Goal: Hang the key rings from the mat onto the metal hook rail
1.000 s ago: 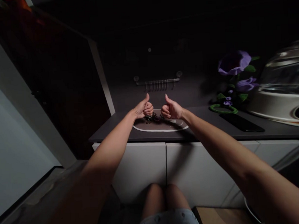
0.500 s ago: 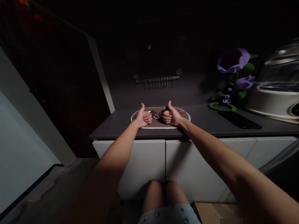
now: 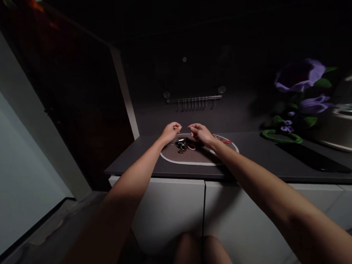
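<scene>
Both my arms reach out over a dark countertop. My left hand [image 3: 170,131] hovers palm down above the left part of an oval tray [image 3: 194,159] with a pale rim, fingers loosely curled and holding nothing. My right hand [image 3: 199,133] hovers beside it over the tray's middle, fingers also loosely bent and empty. Under and between the hands lies a bunch of keys [image 3: 182,143] with metal rings and a pink piece. A small red item [image 3: 225,141] lies at the tray's right end.
A hook rail [image 3: 193,99] hangs on the dark back wall. Purple artificial flowers [image 3: 301,88] with a green ring [image 3: 279,137] stand at the right, beside a dark flat slab [image 3: 313,157] and a round appliance [image 3: 345,125]. White cabinet doors [image 3: 173,210] sit below the counter.
Both fists with thumbs up have relaxed: thumbs came down and the fingers loosened above the keys. The view shifted slightly left.
</scene>
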Tool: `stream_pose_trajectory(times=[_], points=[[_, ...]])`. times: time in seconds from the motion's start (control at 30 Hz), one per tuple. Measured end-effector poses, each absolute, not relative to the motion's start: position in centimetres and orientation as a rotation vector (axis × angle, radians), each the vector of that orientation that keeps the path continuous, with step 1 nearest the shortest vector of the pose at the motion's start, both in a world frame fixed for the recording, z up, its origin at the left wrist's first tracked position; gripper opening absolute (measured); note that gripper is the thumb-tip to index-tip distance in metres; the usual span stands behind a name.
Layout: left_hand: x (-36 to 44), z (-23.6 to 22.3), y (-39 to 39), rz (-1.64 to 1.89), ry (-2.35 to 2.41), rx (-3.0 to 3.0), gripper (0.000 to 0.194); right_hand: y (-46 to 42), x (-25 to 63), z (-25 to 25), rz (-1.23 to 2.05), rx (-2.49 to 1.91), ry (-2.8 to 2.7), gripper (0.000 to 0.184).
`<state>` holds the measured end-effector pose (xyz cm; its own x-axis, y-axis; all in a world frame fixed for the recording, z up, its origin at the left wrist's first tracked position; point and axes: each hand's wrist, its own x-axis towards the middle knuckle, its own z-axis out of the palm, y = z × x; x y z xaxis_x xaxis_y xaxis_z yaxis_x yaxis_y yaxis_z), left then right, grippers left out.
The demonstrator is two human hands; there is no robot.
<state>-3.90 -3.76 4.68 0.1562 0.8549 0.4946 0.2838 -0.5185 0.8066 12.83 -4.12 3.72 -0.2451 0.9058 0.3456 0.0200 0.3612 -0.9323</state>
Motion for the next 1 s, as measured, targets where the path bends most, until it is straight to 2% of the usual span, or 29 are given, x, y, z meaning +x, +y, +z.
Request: stream_pose_trajectory(times=[0.13,0.27,0.37,0.77,1.0], points=[[-4.3,3.4,-2.7,1.285,1.151,2.142,0.01,-2.3,12.0,2.4,0.789,-0.941,-1.667,0.024],[-5.1,1.6,-1.9,1.156,1.161,2.271,0.012,-1.4,12.1,0.8,0.379,-1.035,-1.871,0.023],[-5.9,0.6,-1.4,1.036,1.15,2.306,0.013,-1.3,12.3,0.3,0.217,-1.068,-2.007,0.022],[-7.5,0.2,-0.6,0.746,0.94,2.226,0.02,-1.1,12.1,0.3,0.14,-1.172,-2.164,0.018],[-7.5,0.1,-0.5,0.84,1.007,2.17,0.019,-1.4,12.0,0.6,0.134,-1.194,-2.191,0.02]])
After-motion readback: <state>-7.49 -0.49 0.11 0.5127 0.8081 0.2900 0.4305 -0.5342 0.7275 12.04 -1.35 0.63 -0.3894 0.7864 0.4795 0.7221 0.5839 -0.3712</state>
